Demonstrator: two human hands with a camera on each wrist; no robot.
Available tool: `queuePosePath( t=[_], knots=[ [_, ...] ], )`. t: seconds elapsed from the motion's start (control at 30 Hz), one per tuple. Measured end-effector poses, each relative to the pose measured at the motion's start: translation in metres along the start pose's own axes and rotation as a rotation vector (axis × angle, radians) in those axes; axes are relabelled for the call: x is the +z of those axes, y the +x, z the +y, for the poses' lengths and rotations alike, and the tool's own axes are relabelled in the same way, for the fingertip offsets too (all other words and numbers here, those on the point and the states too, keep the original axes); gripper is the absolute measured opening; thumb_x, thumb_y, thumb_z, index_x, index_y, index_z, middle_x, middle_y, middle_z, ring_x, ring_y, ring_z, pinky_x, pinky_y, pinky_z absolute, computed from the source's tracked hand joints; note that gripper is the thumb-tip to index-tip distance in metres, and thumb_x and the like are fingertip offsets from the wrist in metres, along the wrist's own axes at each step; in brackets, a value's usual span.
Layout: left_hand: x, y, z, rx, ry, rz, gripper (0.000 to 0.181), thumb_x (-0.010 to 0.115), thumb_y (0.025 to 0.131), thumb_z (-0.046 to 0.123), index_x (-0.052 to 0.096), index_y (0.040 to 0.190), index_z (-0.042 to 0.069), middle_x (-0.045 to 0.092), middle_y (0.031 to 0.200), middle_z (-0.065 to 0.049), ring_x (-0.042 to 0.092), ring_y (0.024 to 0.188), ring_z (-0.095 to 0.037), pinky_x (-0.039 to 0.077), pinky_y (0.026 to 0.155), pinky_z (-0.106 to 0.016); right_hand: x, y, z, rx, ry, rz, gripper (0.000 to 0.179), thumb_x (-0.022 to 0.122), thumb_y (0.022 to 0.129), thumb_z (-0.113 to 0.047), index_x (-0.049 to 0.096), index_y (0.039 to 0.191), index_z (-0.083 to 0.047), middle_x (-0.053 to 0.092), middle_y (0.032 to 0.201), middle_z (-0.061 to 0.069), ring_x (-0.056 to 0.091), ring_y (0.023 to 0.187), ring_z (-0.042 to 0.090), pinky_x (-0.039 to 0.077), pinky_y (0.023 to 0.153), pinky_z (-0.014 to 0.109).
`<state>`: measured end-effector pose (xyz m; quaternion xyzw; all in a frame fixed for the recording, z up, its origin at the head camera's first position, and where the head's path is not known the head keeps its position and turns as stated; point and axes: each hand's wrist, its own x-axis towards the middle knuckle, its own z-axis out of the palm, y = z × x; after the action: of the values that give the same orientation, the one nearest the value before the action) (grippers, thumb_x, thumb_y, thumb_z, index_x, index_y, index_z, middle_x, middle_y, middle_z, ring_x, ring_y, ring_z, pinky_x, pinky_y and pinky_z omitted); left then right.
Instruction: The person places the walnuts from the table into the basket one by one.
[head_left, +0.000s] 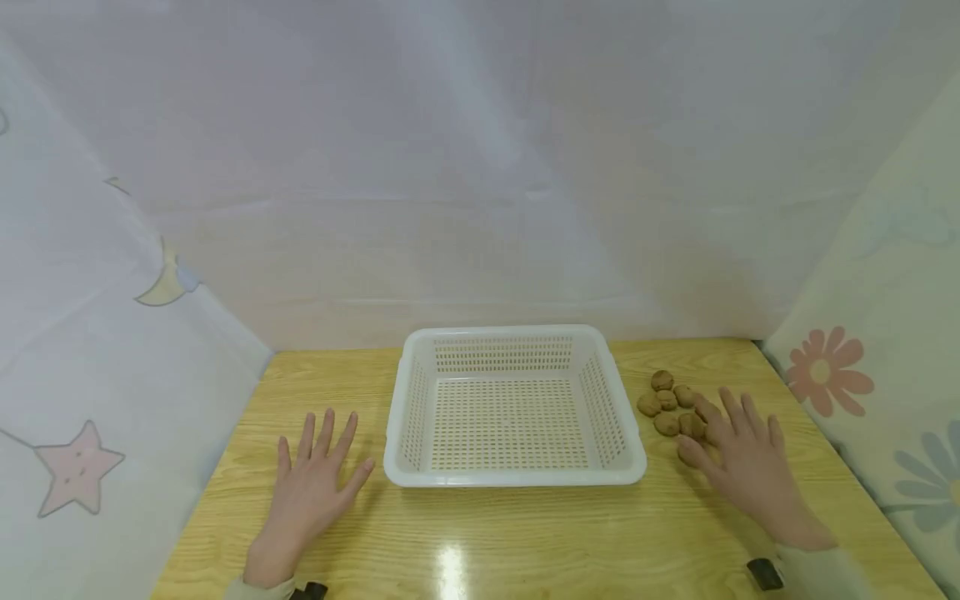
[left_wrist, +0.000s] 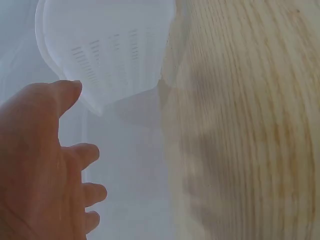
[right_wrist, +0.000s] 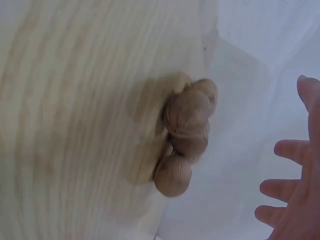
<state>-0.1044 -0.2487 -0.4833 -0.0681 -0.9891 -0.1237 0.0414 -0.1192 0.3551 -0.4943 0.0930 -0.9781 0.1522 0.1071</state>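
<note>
Probably hard, light walnuts [head_left: 667, 401] near the tabletop's right edge

They lie in a loose cluster between the white basket [head_left: 517, 478] and that edge, towards the far right corner. Each should be light and stiff-shelled, with ridges giving some grip, though a round one may roll; thumb and fingertips across opposite sides look the surest hold. The basket, likely thin plastic, should be light and slightly flexible, best held by its rim at the short ends. It stands at the middle of the far edge and looks empty.

The right hand [head_left: 750, 467] is spread over the near side of the cluster, gripping nothing; the right wrist view shows its fingers apart from the nuts. The left hand [head_left: 310, 490], also spread and holding nothing, is left of the basket, apart from it.

Below is a wood-grain tabletop [head_left: 570, 533], smooth-looking, with a glare spot by the near edge. Pale cloth [head_left: 480, 167] hangs behind; side cloths carry a star [head_left: 81, 468], a moon [head_left: 163, 282] and flowers [head_left: 827, 371].
</note>
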Motion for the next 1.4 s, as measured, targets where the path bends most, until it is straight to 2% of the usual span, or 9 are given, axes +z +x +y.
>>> queuePosePath(
  t=[0.1,0.2,0.37,0.5,0.57,0.7,0.83,1.0,1.4],
  knots=[
    [0.001,0.001,0.001,0.005,-0.027,0.000,0.072,0.053,0.106,0.052,0.033,0.164,0.015,0.022,0.169,-0.024,0.011,0.156,-0.051,0.006,0.118,-0.084,-0.006,0.001,0.011,-0.001,0.023,0.053,0.071,0.058,0.107,-0.040,0.030,0.163,-0.006,0.030,0.156,0.042,0.020,0.144,0.066,0.004,0.114,0.087],
    [0.005,0.001,0.001,0.027,-0.110,0.041,0.064,0.050,0.109,0.043,0.036,0.162,0.010,0.033,0.165,-0.024,0.025,0.152,-0.051,0.018,0.117,-0.082,-0.012,0.002,0.023,0.001,0.024,0.101,0.062,0.060,0.107,-0.032,0.040,0.156,0.001,0.045,0.142,0.044,0.034,0.132,0.068,0.020,0.107,0.088],
    [0.016,0.003,0.007,0.069,-0.426,0.187,0.046,0.048,0.112,0.022,0.049,0.151,-0.004,0.054,0.150,-0.024,0.052,0.137,-0.047,0.044,0.112,-0.065,-0.013,0.000,0.043,-0.018,-0.035,0.113,0.044,0.067,0.103,-0.026,0.060,0.134,0.004,0.062,0.124,0.040,0.048,0.120,0.064,0.036,0.097,0.083],
    [0.024,0.005,0.020,0.026,-0.729,0.275,0.040,0.046,0.113,0.015,0.055,0.143,-0.009,0.060,0.143,-0.024,0.060,0.129,-0.041,0.056,0.103,-0.043,-0.011,-0.001,0.053,-0.042,-0.019,0.096,0.034,0.073,0.098,-0.021,0.067,0.124,0.000,0.069,0.118,0.033,0.052,0.116,0.063,0.038,0.091,0.083],
    [0.026,0.007,0.028,-0.015,-0.892,0.265,0.042,0.045,0.113,0.016,0.052,0.146,-0.008,0.057,0.146,-0.025,0.058,0.132,-0.040,0.057,0.102,-0.033,-0.009,-0.001,0.056,-0.054,0.002,0.067,0.033,0.074,0.097,-0.018,0.069,0.124,0.000,0.070,0.117,0.031,0.052,0.115,0.063,0.039,0.090,0.083],
    [0.026,0.009,0.041,-0.085,-1.123,0.163,0.050,0.044,0.114,0.023,0.040,0.157,-0.003,0.044,0.158,-0.024,0.048,0.142,-0.038,0.051,0.105,-0.020,-0.005,0.004,0.059,-0.048,0.019,-0.016,0.036,0.075,0.096,-0.017,0.068,0.125,0.004,0.070,0.117,0.032,0.052,0.114,0.065,0.042,0.089,0.082],
    [0.024,0.010,0.052,-0.104,-1.214,0.073,0.055,0.045,0.113,0.025,0.032,0.161,0.000,0.035,0.165,-0.019,0.039,0.148,-0.033,0.046,0.106,-0.014,0.000,0.007,0.061,-0.066,0.001,-0.024,0.037,0.079,0.091,-0.013,0.070,0.122,0.004,0.073,0.110,0.028,0.061,0.105,0.059,0.049,0.084,0.077],
    [0.026,0.011,0.059,-0.106,-1.293,0.054,0.057,0.050,0.112,0.021,0.031,0.161,-0.002,0.033,0.166,-0.019,0.040,0.147,-0.032,0.045,0.109,-0.017,0.004,0.007,0.064,-0.057,0.016,-0.040,0.035,0.079,0.092,-0.014,0.071,0.120,0.005,0.074,0.105,0.025,0.069,0.090,0.047,0.054,0.076,0.069],
    [0.027,0.010,0.062,-0.152,-1.376,0.028,0.058,0.051,0.110,0.014,0.028,0.162,0.001,0.034,0.165,-0.020,0.040,0.148,-0.037,0.047,0.110,-0.025,0.007,0.003,0.068,0.028,0.136,-0.073,0.040,0.075,0.098,-0.027,0.070,0.125,0.002,0.069,0.121,0.031,0.065,0.103,0.054,0.053,0.080,0.073]
  ],
)
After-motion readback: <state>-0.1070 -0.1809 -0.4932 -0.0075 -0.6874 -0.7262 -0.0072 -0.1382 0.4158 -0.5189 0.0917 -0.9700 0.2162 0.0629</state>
